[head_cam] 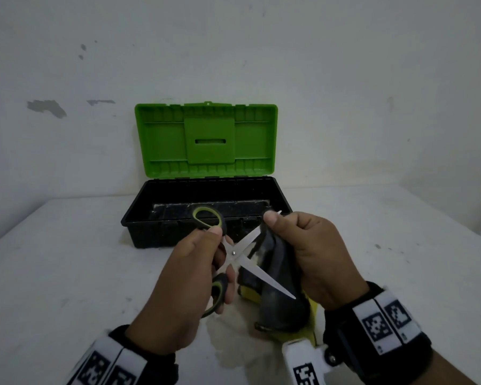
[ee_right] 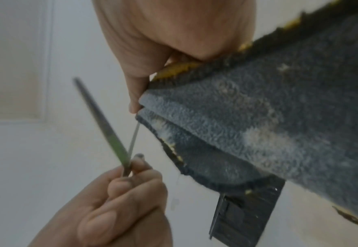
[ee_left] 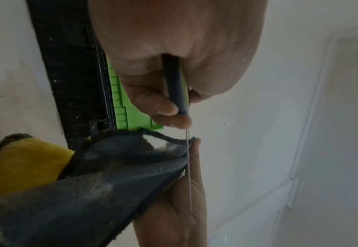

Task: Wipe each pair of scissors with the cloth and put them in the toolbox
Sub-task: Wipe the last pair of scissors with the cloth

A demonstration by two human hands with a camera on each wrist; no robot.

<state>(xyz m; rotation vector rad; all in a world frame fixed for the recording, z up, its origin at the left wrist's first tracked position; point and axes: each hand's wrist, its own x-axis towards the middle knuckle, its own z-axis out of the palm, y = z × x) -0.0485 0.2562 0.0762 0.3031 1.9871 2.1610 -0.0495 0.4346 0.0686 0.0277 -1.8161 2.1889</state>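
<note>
My left hand (head_cam: 206, 262) grips a pair of scissors (head_cam: 235, 252) with black and green handles, blades spread wide in an X. My right hand (head_cam: 297, 245) pinches a dark grey cloth (head_cam: 278, 290) with a yellow underside around the upper blade, whose tip pokes out past my thumb. The lower blade lies across the front of the cloth. In the left wrist view my fingers (ee_left: 165, 108) curl round the handle, and the blade (ee_left: 188, 167) runs edge-on past the cloth (ee_left: 89, 183). The right wrist view shows the cloth (ee_right: 258, 117) folded over the blade (ee_right: 134, 138). The toolbox (head_cam: 206, 215) stands open behind both hands.
The toolbox has a black base and a green lid (head_cam: 206, 140) leaning back against the white wall. Its visible inside holds no scissors. The white table (head_cam: 67, 273) stretches out to both sides, with a pale stain (head_cam: 233, 337) under my hands.
</note>
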